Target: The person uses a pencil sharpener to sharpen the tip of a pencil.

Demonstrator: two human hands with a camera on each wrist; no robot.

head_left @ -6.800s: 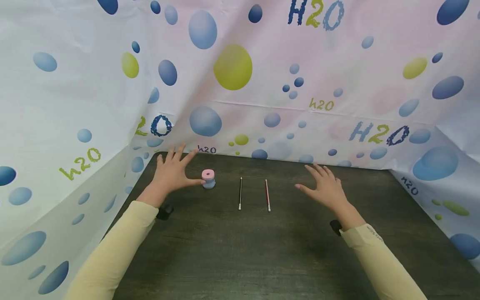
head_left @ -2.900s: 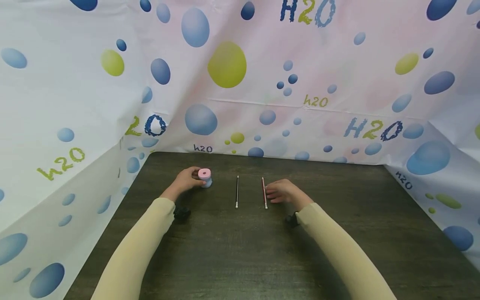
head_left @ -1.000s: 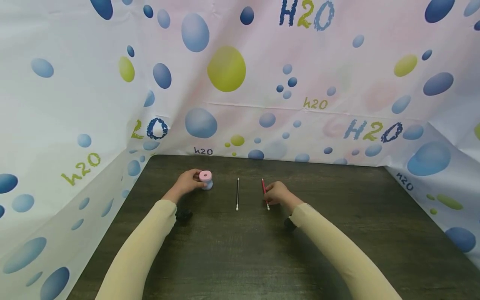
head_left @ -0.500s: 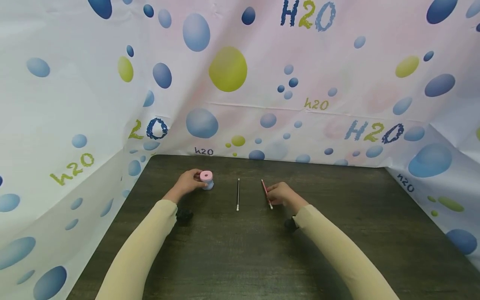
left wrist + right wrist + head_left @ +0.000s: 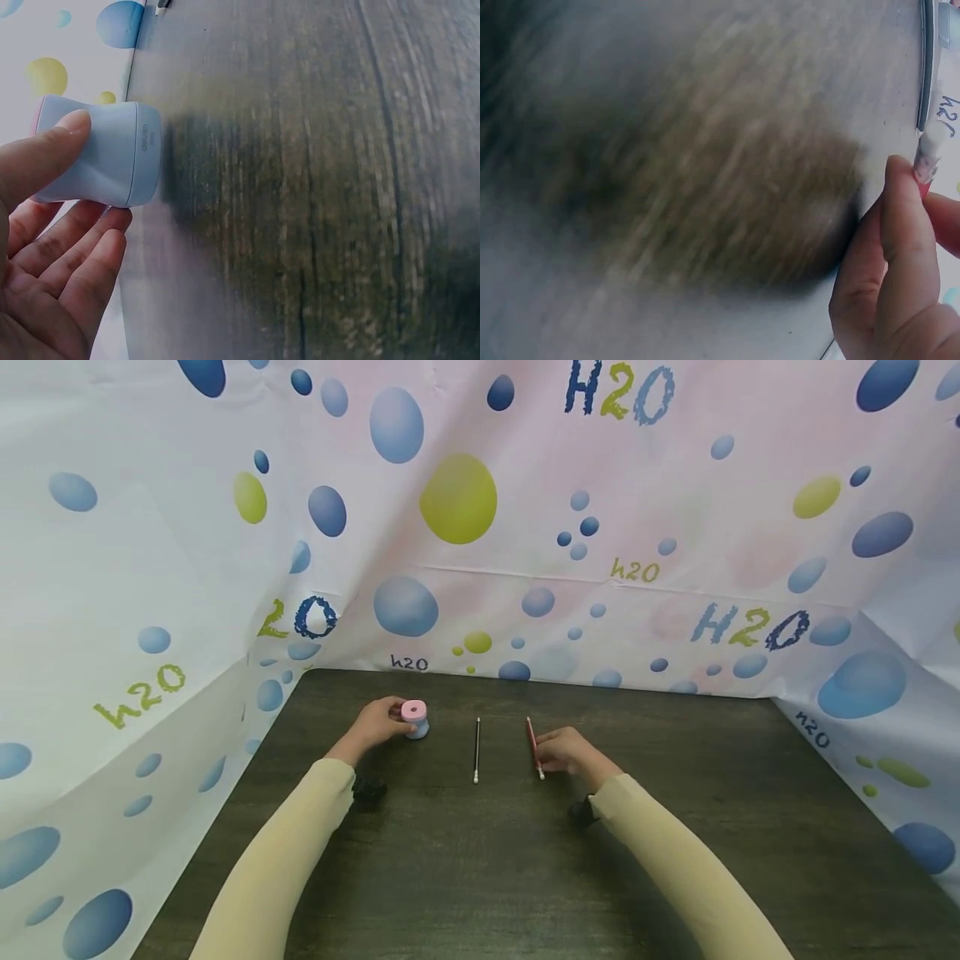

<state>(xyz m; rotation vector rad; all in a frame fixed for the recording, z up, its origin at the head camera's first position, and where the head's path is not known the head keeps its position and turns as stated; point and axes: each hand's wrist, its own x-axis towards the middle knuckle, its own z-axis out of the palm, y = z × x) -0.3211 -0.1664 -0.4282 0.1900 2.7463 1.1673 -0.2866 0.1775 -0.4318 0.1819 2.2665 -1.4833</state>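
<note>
Head: at far left on the bench [image 5: 465,860], the sharpener [image 5: 415,717] was grasped by the left hand [image 5: 375,725]; further right, the red pencil [image 5: 532,740] by the right hand [image 5: 567,750]. Left wrist: steadiness seemed advisable. Right wrist: near its eraser [image 5: 933,142] it was pinched, best firmly.

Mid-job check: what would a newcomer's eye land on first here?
Probably the H2O-print backdrop, with its blue and yellow-green spots, behind the dark table. Next, the pink-topped, pale blue object towards the table's back left, held by the left hand. Just right of centre, the right hand pinches the red pencil, while the black pencil lies between both hands.
</note>
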